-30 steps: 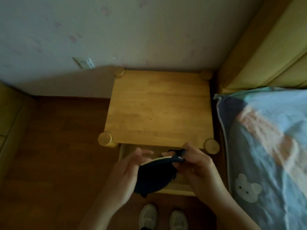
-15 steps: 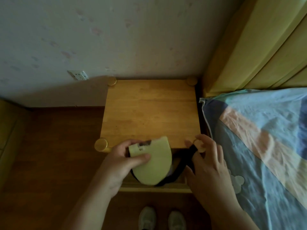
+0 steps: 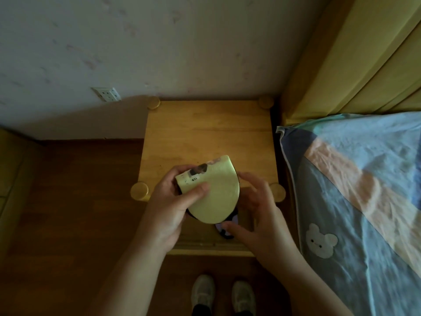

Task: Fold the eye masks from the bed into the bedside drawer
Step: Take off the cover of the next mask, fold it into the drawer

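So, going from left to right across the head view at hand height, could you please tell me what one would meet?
Wooden floor → left hand → folded eye mask → right hand → bed cover.

Wooden nightstand [image 3: 205, 133], open drawer [image 3: 205, 246]; patchwork bedding covers the bed [image 3: 355, 201].

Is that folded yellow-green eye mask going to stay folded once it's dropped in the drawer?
Probably not by itself. The eye mask looks soft and light, kept doubled only by the left hand pinching it; released, it may spring open.
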